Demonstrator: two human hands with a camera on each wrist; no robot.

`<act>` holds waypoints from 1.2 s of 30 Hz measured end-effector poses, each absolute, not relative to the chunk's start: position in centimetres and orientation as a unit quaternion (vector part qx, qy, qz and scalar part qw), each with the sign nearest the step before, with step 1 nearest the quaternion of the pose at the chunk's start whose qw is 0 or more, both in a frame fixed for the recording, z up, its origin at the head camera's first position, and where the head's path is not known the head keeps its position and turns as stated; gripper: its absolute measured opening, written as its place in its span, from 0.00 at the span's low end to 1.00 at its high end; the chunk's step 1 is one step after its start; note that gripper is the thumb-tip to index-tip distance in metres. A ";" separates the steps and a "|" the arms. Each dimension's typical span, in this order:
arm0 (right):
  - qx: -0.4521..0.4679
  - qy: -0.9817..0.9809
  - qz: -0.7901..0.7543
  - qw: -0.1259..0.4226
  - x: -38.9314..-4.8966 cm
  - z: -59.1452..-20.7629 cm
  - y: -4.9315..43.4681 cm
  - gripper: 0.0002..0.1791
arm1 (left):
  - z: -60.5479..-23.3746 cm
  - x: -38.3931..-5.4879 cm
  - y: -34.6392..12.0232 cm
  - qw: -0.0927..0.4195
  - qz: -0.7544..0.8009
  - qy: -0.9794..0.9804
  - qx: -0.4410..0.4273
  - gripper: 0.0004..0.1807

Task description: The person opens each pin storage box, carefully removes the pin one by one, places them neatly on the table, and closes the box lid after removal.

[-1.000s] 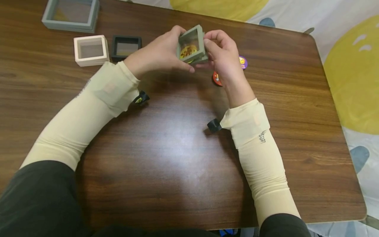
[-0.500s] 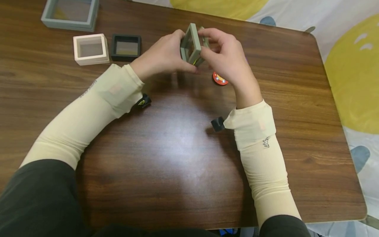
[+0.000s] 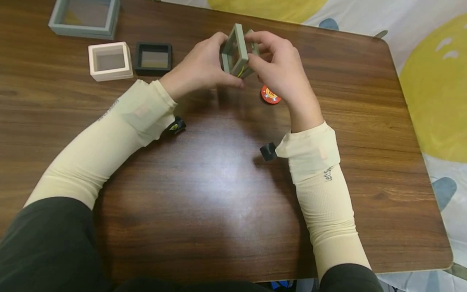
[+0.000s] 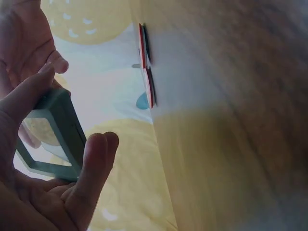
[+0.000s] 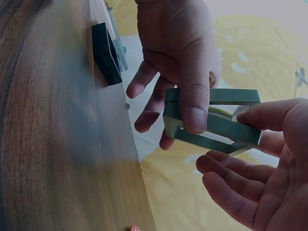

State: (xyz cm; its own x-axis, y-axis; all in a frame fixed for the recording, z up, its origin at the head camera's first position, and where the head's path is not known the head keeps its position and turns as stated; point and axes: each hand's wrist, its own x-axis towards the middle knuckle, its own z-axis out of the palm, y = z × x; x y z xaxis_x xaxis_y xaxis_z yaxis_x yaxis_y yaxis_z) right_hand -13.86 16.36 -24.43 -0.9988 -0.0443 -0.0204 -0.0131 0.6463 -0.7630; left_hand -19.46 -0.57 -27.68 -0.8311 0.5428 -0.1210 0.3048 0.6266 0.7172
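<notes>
A small green display frame (image 3: pixel 241 45) is held above the table, turned nearly edge-on with its two halves apart. My left hand (image 3: pixel 206 65) grips it from the left; in the right wrist view that thumb presses along the frame's side. On the opposite edge, the fingers of my right hand (image 3: pixel 282 67) pinch the frame at the gap. Between the halves shows the edge of a thin yellow piece (image 5: pixel 220 113), mostly hidden. A round red token (image 3: pixel 270 95) lies on the table below my right hand. The left wrist view shows two thin tokens (image 4: pixel 149 86) edge-on.
At the back left stand a white frame (image 3: pixel 109 76), a black frame (image 3: pixel 155 71) and a larger grey-blue frame (image 3: pixel 82 31). The brown wooden table (image 3: pixel 219 211) meets a patterned curtain (image 3: pixel 434 101) behind and at the right. Black wrist cameras (image 3: pixel 268 151) hang under both sleeves.
The green frame has turned from facing the camera to nearly edge-on, and its halves have spread apart. My right hand has shifted slightly right, covering the purple token and uncovering more red one.
</notes>
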 end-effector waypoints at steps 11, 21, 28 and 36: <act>-0.008 0.899 -0.437 0.009 -14.1 -24.6 16.4 0.21 | -27.6 -19.3 -0.6 0.146 0.379 0.884 0.229 0.51; 0.000 0.907 -0.421 0.025 -14.2 -24.8 16.8 0.19 | -27.7 -19.4 -0.4 0.134 0.384 0.883 0.234 0.52; 0.016 0.916 -0.399 0.049 -14.4 -25.0 17.3 0.16 | -27.6 -19.5 -0.3 0.125 0.384 0.884 0.236 0.51; 0.021 0.911 -0.406 0.072 -14.7 -25.4 17.5 0.15 | -27.6 -19.7 -0.6 0.126 0.395 0.879 0.235 0.51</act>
